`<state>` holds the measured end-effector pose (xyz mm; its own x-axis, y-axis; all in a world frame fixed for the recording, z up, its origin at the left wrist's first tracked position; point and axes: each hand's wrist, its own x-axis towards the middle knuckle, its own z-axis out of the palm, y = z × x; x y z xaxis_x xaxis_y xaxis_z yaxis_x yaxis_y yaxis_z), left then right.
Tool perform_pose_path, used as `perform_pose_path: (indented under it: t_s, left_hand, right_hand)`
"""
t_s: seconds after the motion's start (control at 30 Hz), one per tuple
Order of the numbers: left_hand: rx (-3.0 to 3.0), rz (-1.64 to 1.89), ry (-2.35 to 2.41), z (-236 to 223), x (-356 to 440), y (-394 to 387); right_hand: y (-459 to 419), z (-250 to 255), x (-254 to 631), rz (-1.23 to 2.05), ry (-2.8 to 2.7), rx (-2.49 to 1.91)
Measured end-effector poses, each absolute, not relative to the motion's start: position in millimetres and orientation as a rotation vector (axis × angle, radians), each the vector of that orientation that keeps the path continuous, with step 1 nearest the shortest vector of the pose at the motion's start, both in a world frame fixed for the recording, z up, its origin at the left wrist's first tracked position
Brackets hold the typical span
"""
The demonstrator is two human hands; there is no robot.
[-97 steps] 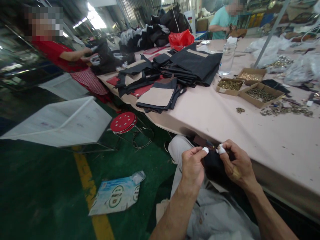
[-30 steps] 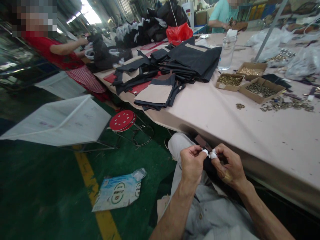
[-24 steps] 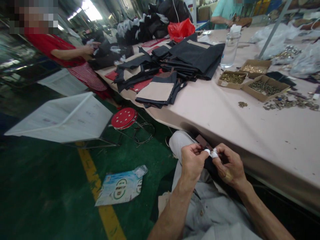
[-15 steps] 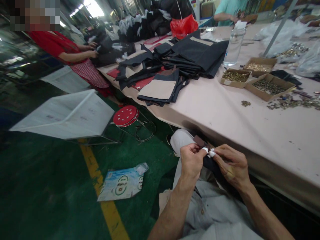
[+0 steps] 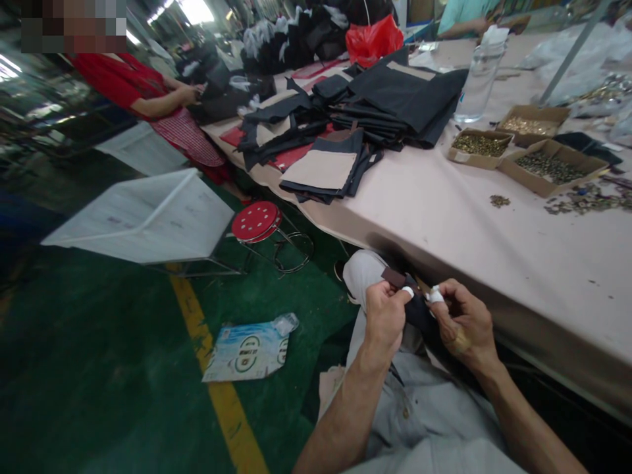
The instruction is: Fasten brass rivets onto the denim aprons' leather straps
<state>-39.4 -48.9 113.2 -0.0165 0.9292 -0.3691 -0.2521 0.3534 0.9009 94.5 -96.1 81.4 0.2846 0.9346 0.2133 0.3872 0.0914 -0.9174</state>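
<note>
Over my lap, my left hand pinches a dark fabric piece that has a brown strip at its upper end. White wrapping covers the tip of my left thumb. Just to the right of the fabric is my right hand, its thumb and forefinger pressed together, with white wrapping on the fingertips. Whatever lies between those right fingers is too small to make out. The lower part of the fabric runs down into shadow between my hands.
The table holds stacked dark fabric panels, a clear bottle, cardboard boxes of small metal parts and a loose pile. A red stool, white bin and printed bag are left. Two people work nearby.
My right hand has drawn slightly away from my left, opening a gap between the fingertips. The left hand keeps its hold on the fabric. The whole view has shifted a little.
</note>
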Motion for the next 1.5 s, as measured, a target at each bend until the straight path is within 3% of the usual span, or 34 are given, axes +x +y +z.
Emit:
perform_pose_path:
  t_s: [0.27,0.47,0.9,1.2,1.5]
  left_hand:
    - [0.923,0.996,1.16,106,-54,-52]
    - [1.104,0.913,1.417,105,-58,-56]
    - [0.572,1.017,1.353,95,-54,-60]
    - [0.512,1.055,1.338,105,-61,-62]
    - [0.61,1.085,1.27,109,-60,-67]
  right_hand:
    - [-100,82,76,0.724,-1.205,-1.438]
    - [-105,55,59,0.851,-1.009,-1.36]
    - [-112,55,63,1.041,-0.723,-1.274]
    - [-119,69,77,0.668,-1.405,-1.33]
    - [-108,89,82,0.615,-1.633,-1.161]
